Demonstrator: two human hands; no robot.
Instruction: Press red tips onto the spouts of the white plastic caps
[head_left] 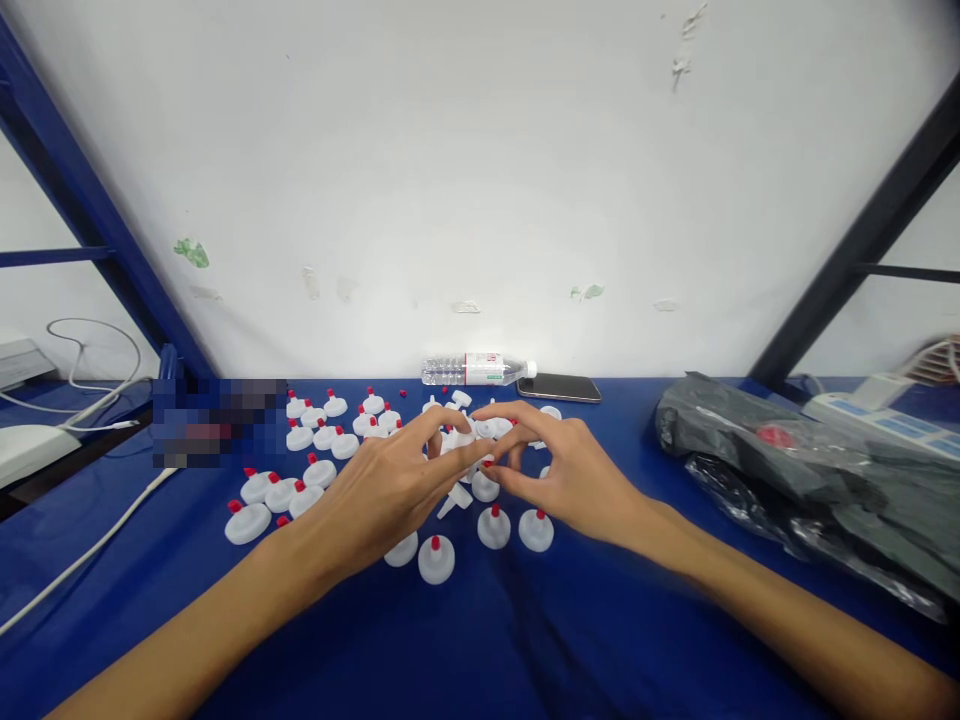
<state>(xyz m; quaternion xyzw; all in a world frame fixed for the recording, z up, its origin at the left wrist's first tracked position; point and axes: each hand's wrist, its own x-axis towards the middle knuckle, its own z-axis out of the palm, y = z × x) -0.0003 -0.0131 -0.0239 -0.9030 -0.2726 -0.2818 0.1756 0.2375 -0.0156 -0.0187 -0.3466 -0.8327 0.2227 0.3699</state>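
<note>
Both my hands meet over the middle of the blue table. My left hand (397, 465) is closed, its thumb and fingers pinching a white nozzle cap (459, 440) that is partly hidden. My right hand (559, 465) comes in from the other side, fingers curled to a pinch at a small red tip (488, 464) beside that cap. Around and below them stand several white round caps with red tips (436, 562). More such caps (298, 436) are spread to the left. A white plastic nozzle piece (454, 499) lies just under my fingers.
Against the wall lies a clear plastic bottle (480, 369), with a dark phone (559, 387) to its right. Grey plastic bags (810, 470) and a power strip (892, 420) occupy the right side. A white cable (97, 555) crosses the left. Small loose red tips (403, 393) lie behind.
</note>
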